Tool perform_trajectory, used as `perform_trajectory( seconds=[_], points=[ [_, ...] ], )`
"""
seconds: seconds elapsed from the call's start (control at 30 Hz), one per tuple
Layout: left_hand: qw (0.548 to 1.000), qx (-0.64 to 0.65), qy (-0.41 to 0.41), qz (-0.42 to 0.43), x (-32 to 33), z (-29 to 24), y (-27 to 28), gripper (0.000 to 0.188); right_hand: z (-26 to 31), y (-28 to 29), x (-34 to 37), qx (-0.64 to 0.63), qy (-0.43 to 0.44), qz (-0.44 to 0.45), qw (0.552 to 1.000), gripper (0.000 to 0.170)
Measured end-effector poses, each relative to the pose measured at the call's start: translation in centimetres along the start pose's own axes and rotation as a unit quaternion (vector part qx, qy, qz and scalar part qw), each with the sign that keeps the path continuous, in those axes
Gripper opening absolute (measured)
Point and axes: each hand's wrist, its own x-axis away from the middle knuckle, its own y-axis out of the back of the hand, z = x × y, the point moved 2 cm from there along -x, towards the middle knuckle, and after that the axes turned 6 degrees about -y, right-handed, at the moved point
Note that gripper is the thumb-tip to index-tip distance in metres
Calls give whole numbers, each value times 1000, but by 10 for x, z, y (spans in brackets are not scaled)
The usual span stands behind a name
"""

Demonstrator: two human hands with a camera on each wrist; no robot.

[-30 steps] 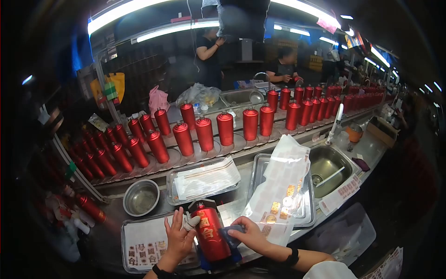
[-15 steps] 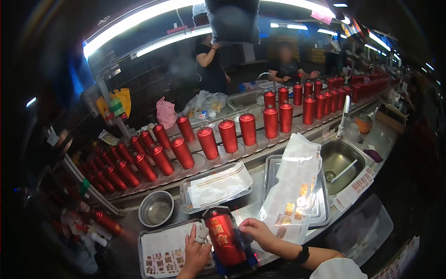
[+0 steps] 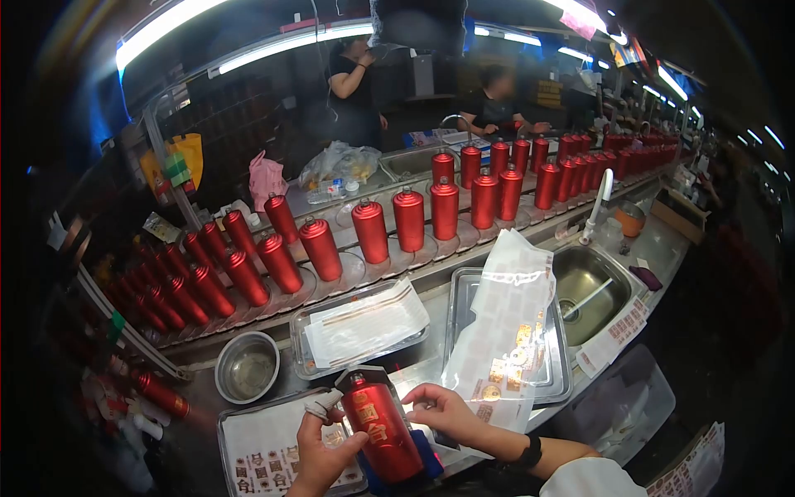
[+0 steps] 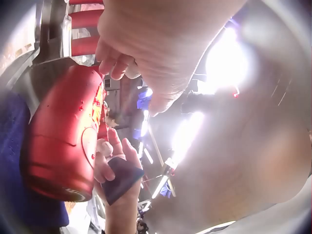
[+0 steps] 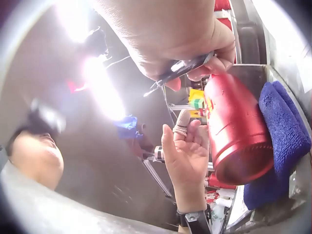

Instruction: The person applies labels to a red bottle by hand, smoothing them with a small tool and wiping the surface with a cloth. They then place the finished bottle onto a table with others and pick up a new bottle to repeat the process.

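A red bottle (image 3: pixel 389 443) with gold characters on its front lies tilted on a folded blue towel (image 5: pixel 287 131). My left hand (image 3: pixel 325 447) is at the bottle's left side, fingers loosely extended, a white finger cot (image 3: pixel 323 403) on one of them. Its thumb overlaps the bottle's edge in the head view. On the other side, my right hand (image 3: pixel 451 414) pinches a thin dark-blue scraper (image 4: pixel 123 180) close beside the bottle. Water drops and a fine raised line show on the red surface in the left wrist view.
A tray with gold-character sticker sheets (image 3: pixel 269 464) lies at left, below a metal bowl (image 3: pixel 248 367). Behind are a tray with white sheets (image 3: pixel 364 327), another under long sticker sheets (image 3: pixel 505 315), and a sink (image 3: pixel 592 290). Rows of red bottles (image 3: pixel 368 232) stand along a conveyor.
The scraper has come away from the bottle's right front, and my right hand has drawn back a little. My left hand has turned, its thumb now at the bottle's edge. The head view has shifted.
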Motion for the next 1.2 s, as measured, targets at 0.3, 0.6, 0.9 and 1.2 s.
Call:
perform_trajectory(
  seconds=[0.3,0.6,0.9,1.2],
  points=[
    [978,173,66,94,-16,-23,-22,90,26,-10,14,33,32,71,996,60],
    [963,166,75,196,-24,-20,-38,77,23,-16,5,-20,34,139,989,73],
    [955,229,82,168,-58,-8,-26,75,58,-23,-23,23,34,118,992,69],
    [954,227,64,184,-51,-17,-16,81,57,-32,-14,19,36,120,992,77]
  ],
)
